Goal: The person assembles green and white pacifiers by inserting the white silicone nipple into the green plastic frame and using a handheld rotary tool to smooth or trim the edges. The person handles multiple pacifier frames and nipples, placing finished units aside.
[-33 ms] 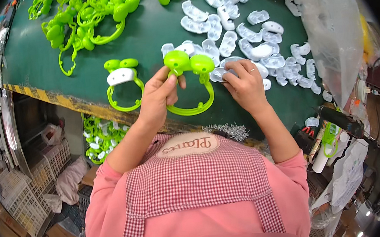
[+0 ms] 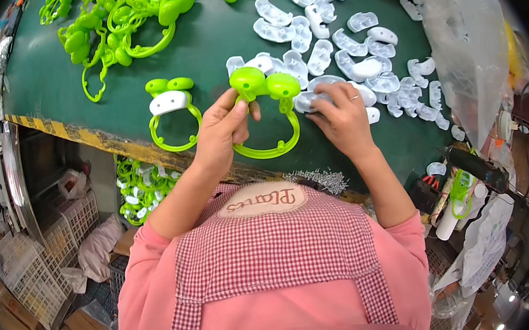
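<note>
My left hand [image 2: 226, 129] is closed on a bright green plastic ring [image 2: 276, 150] with two rounded knobs on top, holding it by its left side above the table's front part. At the edge of a spread of white parts, my right hand [image 2: 341, 116] has its fingertips bent down onto a white plastic shell [image 2: 303, 101]. Its fingers hide part of that shell, and they look closed on it. To the left lies another green ring [image 2: 177, 148] with a white shell [image 2: 168, 102] fitted below its knobs.
Tangled green rings [image 2: 136, 24] cover the far left of the green table [image 2: 214, 42]. Several white shells [image 2: 348, 43] spread over the right side, beside clear plastic sheeting [image 2: 462, 38]. Small screws [image 2: 320, 180] lie at the front edge. Below left, a container holds green-and-white pieces [image 2: 143, 189].
</note>
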Available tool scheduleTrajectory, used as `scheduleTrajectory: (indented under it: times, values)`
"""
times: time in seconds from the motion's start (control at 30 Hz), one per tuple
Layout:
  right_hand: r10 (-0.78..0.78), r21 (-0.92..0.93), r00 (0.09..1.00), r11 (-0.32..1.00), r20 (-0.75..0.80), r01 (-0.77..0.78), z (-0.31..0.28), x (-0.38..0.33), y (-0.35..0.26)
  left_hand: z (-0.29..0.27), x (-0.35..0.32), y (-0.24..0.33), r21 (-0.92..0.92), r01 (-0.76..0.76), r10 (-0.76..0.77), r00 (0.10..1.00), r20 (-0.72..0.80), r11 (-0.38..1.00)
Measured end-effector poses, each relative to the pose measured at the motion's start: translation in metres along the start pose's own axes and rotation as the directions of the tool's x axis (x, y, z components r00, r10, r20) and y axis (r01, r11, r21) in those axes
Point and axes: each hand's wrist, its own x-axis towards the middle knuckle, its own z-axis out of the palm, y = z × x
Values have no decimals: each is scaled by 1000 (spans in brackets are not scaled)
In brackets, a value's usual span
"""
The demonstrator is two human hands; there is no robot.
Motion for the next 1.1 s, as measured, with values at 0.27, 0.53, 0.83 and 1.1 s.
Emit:
scheduleTrajectory:
  times: [0.27, 0.53, 0.83, 1.1]
  values:
    - [247, 62, 968, 967, 38, -249, 10, -10, -9, -2, -11, -8, -108, 87, -87, 996, 3, 990]
    - [278, 371, 957, 882, 83, -289, 11, -7, -28, -2, -15, -6, -124, 71, -68, 997, 29, 990]
    - [341, 228, 924, 899, 175, -375, 1, -44, -46, -4, -24, -6, -155, 87, -88, 996, -2, 984]
    - [437, 469, 873, 737, 217, -486, 8, -53, -42, -2, -25, -7, -157, 138, -131, 990, 54, 978]
